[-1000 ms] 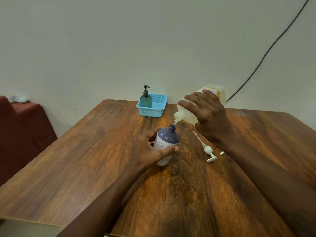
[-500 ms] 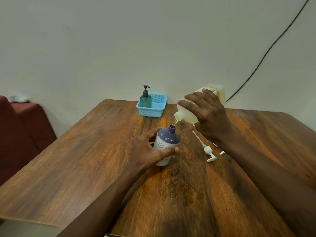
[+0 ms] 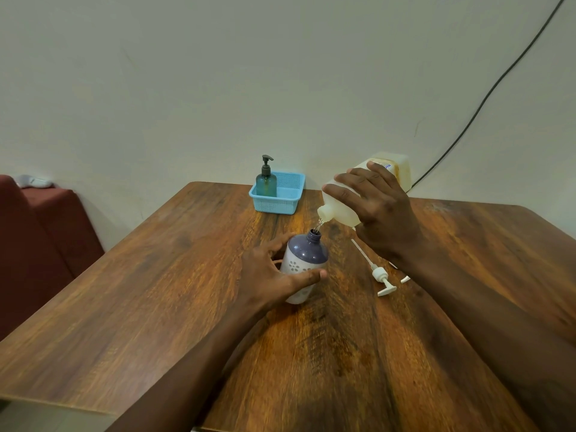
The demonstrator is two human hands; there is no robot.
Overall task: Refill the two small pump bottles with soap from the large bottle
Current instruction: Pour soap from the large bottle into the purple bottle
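Soap streams from the tilted large bottle (image 3: 346, 201), gripped by the right hand (image 3: 378, 210), into the purple-topped bottle (image 3: 304, 260) clasped by the left hand (image 3: 271, 275); the teal pump bottle (image 3: 266, 182) in the far basket (image 3: 288, 198) seems untouched.

Single head view, looking forward-down, close over table (image 3: 156, 291)

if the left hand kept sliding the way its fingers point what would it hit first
It already wraps the purple bottle, so the left hand meets that first. Beyond it, probably the white pump lying on the table, though depth is hard to judge.
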